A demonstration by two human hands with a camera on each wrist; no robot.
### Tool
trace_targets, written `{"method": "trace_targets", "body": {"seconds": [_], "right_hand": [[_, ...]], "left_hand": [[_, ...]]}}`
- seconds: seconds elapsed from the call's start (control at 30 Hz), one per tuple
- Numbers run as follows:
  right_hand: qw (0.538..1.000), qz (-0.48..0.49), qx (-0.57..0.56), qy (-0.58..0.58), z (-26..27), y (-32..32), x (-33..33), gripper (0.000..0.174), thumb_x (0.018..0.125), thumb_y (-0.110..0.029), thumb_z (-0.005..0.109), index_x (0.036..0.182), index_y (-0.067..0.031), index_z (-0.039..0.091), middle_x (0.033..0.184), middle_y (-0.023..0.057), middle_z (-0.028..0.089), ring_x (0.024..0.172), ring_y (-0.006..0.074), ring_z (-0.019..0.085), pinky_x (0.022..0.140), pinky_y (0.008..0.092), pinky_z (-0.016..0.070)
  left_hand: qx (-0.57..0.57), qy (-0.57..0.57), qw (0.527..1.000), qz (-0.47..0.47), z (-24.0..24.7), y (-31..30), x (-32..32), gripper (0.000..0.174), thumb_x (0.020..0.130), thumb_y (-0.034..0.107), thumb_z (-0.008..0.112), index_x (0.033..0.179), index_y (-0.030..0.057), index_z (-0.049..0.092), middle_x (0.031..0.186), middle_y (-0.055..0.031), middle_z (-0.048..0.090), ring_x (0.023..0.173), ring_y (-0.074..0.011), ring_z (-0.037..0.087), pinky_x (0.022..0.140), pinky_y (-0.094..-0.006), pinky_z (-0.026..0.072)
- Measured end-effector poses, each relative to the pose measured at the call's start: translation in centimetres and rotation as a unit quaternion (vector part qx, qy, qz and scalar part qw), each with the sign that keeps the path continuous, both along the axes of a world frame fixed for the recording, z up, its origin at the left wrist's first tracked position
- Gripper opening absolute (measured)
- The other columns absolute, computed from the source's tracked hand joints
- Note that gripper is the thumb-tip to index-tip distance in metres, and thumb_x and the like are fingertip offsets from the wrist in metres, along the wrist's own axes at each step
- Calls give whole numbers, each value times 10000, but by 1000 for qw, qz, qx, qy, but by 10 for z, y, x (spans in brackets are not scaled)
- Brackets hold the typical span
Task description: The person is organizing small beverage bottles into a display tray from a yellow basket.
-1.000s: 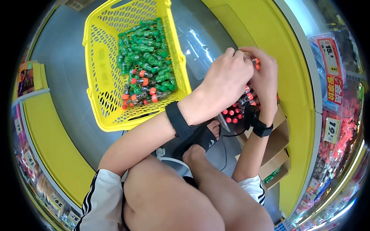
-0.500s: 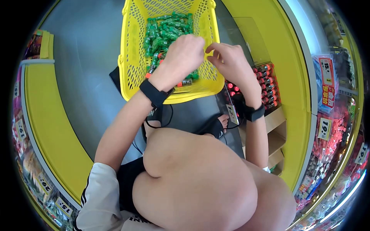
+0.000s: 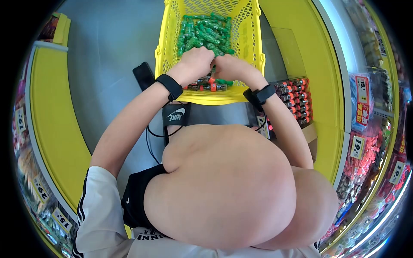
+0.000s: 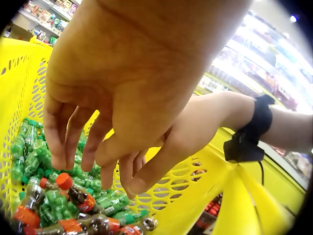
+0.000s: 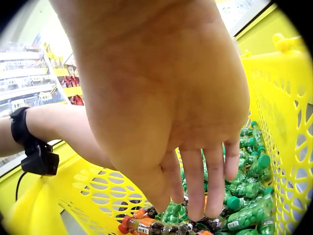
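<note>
Over the near half of the yellow basket (image 3: 161, 38), my left hand (image 3: 194, 64) and right hand (image 3: 234, 69) meet at the fingertips. Seen from the left wrist, the left hand's (image 4: 122, 78) fingers hang loosely above the bottles, overlapping the right hand (image 4: 190, 127). From the right wrist, the right hand's (image 5: 171, 98) fingers point nearly straight down. No bottle shows in either hand. Small green bottles (image 3: 206, 32) fill the basket's middle and far part; dark bottles with orange caps (image 4: 80, 193) lie at the near end among green ones.
Right of the basket, a display box holds rows of orange-capped bottles (image 3: 297, 101). A phone (image 3: 143, 75) lies on the floor left of the basket, and a cable (image 3: 150, 146) runs below it. Yellow shelf bases (image 3: 49, 103) flank both sides.
Both hands have moved from the orange-capped bottles at the right to over the basket and come together. An orange-capped bottle seen at the fingers earlier no longer shows there. The head view has shifted.
</note>
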State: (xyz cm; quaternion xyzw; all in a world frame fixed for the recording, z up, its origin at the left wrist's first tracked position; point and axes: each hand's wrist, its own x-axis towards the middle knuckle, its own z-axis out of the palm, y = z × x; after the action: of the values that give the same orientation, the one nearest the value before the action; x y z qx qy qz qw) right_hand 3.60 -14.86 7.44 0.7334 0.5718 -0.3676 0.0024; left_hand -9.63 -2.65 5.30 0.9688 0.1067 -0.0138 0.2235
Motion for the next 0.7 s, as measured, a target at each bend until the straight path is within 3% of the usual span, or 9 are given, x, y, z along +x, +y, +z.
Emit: {"method": "trace_targets", "body": {"seconds": [0.13, 0.23, 0.37, 0.43, 0.5, 0.63, 0.7], "right_hand": [[999, 21, -31, 8, -12, 7, -5, 480, 858, -234, 848, 1323, -133, 781, 1224, 180, 799, 1128, 386, 757, 987, 475, 609], [998, 56, -30, -19, -25, 9, -7, 472, 887, -320, 848, 1273, -58, 774, 1116, 186, 815, 1084, 389, 766, 942, 484, 611], [994, 73, -79, -9, -33, 15, -7, 507, 894, -366, 855, 1304, -82, 764, 1167, 191, 807, 1113, 393, 758, 961, 482, 608], [992, 79, -101, -13, -33, 19, -8, 521, 898, -379, 855, 1322, -91, 758, 1176, 188, 806, 1119, 393, 757, 964, 484, 607], [989, 74, -126, -5, -34, 20, -7, 598, 887, -333, 862, 1435, -148, 707, 1345, 153, 764, 1223, 373, 723, 1029, 470, 587], [988, 90, -121, 16, -46, 24, -3, 645, 883, -360, 878, 1453, -127, 686, 1342, 157, 763, 1232, 368, 719, 1031, 466, 581], [987, 123, -100, 20, -57, 27, -1, 608, 881, -385, 885, 1385, -91, 715, 1287, 162, 778, 1188, 370, 734, 990, 470, 592]], "left_hand": [[3, 45, 998, -32, -15, 7, 0, 220, 929, 219, 742, 926, 4, 787, 938, -248, 776, 887, -428, 774, 798, -534, 628], [14, 86, 995, -44, -22, 8, 0, 251, 952, 242, 732, 959, -2, 791, 980, -236, 786, 919, -420, 776, 814, -522, 631], [26, 167, 984, -50, -31, 8, 9, 272, 973, 260, 717, 1065, 18, 798, 1018, -220, 797, 958, -416, 775, 852, -507, 630], [36, 278, 956, -83, -26, 8, 16, 319, 956, 247, 737, 1204, 52, 788, 1096, -208, 802, 1015, -401, 775, 877, -488, 625], [17, 314, 945, -90, -15, 14, 16, 357, 943, 228, 743, 1260, 66, 775, 1131, -203, 801, 1040, -388, 775, 876, -480, 623], [-1, 378, 921, -91, -10, 16, 20, 440, 897, 160, 761, 1329, 80, 761, 1187, -186, 797, 1071, -358, 775, 859, -459, 621], [2, 389, 915, -110, -11, 18, 20, 449, 891, 151, 764, 1334, 79, 757, 1178, -181, 799, 1062, -356, 777, 854, -457, 621]]}}
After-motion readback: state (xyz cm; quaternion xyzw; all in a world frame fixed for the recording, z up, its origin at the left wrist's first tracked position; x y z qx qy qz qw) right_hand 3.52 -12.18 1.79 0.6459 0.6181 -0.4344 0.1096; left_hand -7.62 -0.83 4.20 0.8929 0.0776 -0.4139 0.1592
